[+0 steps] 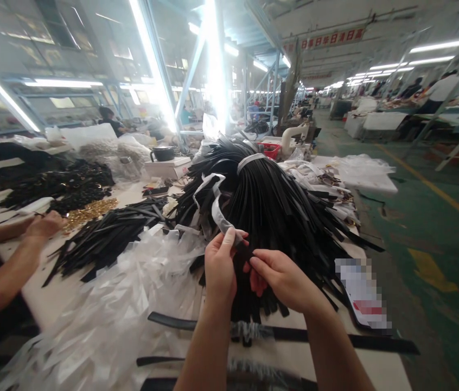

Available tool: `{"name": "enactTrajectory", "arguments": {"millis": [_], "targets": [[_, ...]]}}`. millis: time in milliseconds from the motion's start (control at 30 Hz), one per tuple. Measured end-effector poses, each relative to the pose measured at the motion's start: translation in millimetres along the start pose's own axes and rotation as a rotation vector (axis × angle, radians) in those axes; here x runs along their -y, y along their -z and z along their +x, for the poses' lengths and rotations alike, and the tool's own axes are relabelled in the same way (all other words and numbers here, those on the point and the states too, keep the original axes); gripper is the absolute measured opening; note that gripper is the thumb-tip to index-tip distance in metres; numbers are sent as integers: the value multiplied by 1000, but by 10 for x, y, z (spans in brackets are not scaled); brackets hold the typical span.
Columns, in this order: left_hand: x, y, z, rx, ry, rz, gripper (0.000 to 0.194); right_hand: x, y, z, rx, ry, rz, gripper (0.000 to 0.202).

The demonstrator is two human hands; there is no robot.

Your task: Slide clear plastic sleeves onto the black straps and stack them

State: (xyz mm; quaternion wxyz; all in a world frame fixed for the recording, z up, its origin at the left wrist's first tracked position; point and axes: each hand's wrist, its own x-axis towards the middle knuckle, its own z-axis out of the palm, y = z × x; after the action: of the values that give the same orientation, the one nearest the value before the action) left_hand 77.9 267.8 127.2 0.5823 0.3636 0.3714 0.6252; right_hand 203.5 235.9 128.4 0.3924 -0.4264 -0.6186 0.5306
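My left hand (220, 266) is closed, thumb on top, around a black strip (242, 251) and the lower end of a white ribbon-like tape (218, 209) that curls up and away. Just to its right, my right hand (280, 274) has thumb and forefinger pinched at the other end of that short black strip; how much it grips is partly hidden by the fingers. Behind both hands stands a large bundle of black straps (266, 201), bound near its top by a pale band (249, 161).
Crumpled white strips (119, 304) heap up at left, beside loose black straps (111, 239). Long black straps (355, 342) lie across the front edge. A phone (362, 298) rests at right. A co-worker's hands (44, 224) are near gold-coloured pieces (91, 213).
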Motion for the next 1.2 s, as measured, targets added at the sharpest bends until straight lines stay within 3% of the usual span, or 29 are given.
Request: {"name": "enactTrajectory", "arguments": {"millis": [67,200,367,567,867,1100,1200], "targets": [[-12,-6,-3,-8,1,-3,33,-4,-41,16,-66,5,-20,38],[18,-70,-70,113,143,63,43,17,-110,47,-255,70,-6,42],[-51,-24,-33,-15,5,-35,35,44,-112,28,-77,30,-38,37],[45,-42,-39,59,31,1,33,18,-109,37,-232,52,-28,38],[-28,63,67,143,211,-214,42,-34,-90,41,-114,-27,58,37],[129,-72,-50,112,152,-22,39,-37,-187,63,-325,51,-154,44],[65,-35,-12,73,105,-78,37,-33,-168,61,-277,20,-155,39]]}}
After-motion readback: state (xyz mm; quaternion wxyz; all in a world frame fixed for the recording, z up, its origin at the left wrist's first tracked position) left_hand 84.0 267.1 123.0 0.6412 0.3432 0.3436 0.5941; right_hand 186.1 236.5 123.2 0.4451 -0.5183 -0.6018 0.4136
